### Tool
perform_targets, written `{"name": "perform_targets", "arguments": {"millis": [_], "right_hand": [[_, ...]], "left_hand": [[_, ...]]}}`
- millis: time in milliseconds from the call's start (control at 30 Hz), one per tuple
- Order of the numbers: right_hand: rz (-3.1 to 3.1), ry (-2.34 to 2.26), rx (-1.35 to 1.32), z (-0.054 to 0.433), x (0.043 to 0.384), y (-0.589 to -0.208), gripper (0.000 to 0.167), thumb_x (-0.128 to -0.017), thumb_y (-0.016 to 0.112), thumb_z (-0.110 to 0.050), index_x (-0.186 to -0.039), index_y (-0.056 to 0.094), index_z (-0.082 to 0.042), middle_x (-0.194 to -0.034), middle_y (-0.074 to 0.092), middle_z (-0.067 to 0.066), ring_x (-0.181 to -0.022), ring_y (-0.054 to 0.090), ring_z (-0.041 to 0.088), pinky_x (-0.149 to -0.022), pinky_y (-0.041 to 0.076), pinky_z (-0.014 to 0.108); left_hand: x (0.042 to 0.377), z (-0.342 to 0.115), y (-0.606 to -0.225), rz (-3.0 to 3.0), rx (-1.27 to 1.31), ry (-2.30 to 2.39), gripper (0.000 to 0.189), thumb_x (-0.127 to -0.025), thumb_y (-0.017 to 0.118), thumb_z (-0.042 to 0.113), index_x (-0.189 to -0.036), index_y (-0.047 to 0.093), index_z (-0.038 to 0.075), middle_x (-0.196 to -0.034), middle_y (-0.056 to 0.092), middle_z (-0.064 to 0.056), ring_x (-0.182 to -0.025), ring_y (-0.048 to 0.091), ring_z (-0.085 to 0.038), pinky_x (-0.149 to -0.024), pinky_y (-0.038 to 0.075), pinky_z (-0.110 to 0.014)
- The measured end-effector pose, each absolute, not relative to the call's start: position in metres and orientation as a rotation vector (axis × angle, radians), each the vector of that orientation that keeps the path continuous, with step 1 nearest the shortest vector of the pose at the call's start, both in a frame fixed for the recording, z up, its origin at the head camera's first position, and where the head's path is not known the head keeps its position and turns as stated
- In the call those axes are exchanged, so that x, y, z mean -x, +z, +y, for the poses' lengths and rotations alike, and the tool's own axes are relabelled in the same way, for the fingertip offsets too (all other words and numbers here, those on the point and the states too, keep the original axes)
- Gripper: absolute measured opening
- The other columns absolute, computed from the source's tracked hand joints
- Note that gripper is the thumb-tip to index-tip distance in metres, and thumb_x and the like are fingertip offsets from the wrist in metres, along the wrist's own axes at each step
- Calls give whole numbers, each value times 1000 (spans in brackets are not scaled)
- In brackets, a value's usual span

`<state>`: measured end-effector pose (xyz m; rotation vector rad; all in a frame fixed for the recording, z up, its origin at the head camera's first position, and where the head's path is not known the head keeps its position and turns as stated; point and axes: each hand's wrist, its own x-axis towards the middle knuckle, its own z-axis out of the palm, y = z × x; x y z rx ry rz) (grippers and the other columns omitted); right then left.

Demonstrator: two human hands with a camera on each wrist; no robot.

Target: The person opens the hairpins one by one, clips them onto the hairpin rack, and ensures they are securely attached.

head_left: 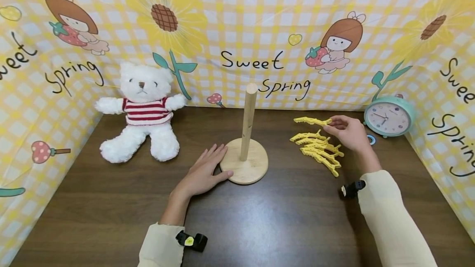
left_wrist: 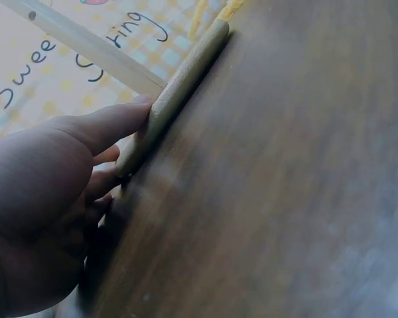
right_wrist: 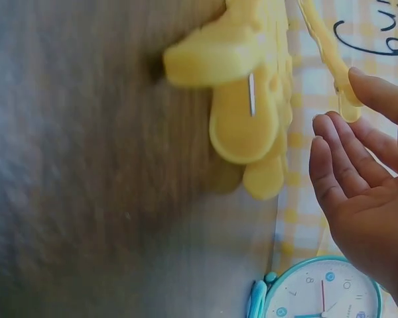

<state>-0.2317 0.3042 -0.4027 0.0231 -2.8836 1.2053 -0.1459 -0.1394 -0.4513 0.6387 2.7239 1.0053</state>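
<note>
My right hand (head_left: 350, 133) pinches one end of a thin yellow branch-shaped piece (head_left: 309, 121) between thumb and fingers. In the right wrist view this piece (right_wrist: 325, 50) stands off the table beside the heap. Several similar yellow pieces (head_left: 320, 151) lie overlapping on the table just in front of it. On the left, my left hand (head_left: 202, 174) rests at the edge of a round wooden base (head_left: 256, 168), fingers fairly straight. Its thumb (left_wrist: 123, 122) touches the rim in the left wrist view. An upright wooden post (head_left: 248, 125) rises from that base, bare along its length.
A white teddy bear (head_left: 148, 112) in a striped shirt sits at the back left. At the back right stands a mint-green alarm clock (head_left: 387, 116), with a small blue ring (head_left: 371, 139) near it. Yellow checked cloth (head_left: 237, 24) walls the table (head_left: 282, 217) behind and at both sides.
</note>
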Motion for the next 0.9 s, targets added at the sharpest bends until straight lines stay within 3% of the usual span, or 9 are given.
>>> {"name": "perform_targets", "arguments": {"millis": [200,333,600,900], "right_hand": [[-2838,1283,-28,298,219,-398,56,-98,69,-38,-133,59,4,-122,63,23,-113,60,37,-75,49,18],[-2808,1284,-70,293,211,-400,54,-98,68,-35,-133,60,6,-119,65,24,-109,62,36,-70,47,12],[-2731,1268,-118,270,202,-407,48,-96,72,-33,-125,65,5,-110,69,21,-97,65,30,-71,48,13],[-2678,1369,-145,254,189,-405,43,-96,72,-28,-124,66,4,-109,69,18,-94,62,15,-70,50,15]], "left_hand": [[146,-140,-450,2719,-639,994,83,-99,64,46,-160,27,4,-165,24,-16,-155,10,-30,-125,6,-47],[144,-140,-450,2715,-634,996,82,-99,64,46,-160,28,4,-165,24,-16,-155,11,-29,-125,6,-46],[142,-142,-452,2733,-627,1019,81,-99,65,45,-159,30,4,-165,26,-15,-155,12,-29,-125,6,-46],[142,-141,-454,2742,-635,1023,81,-99,65,45,-159,30,3,-164,27,-16,-154,14,-30,-124,7,-47]]}}
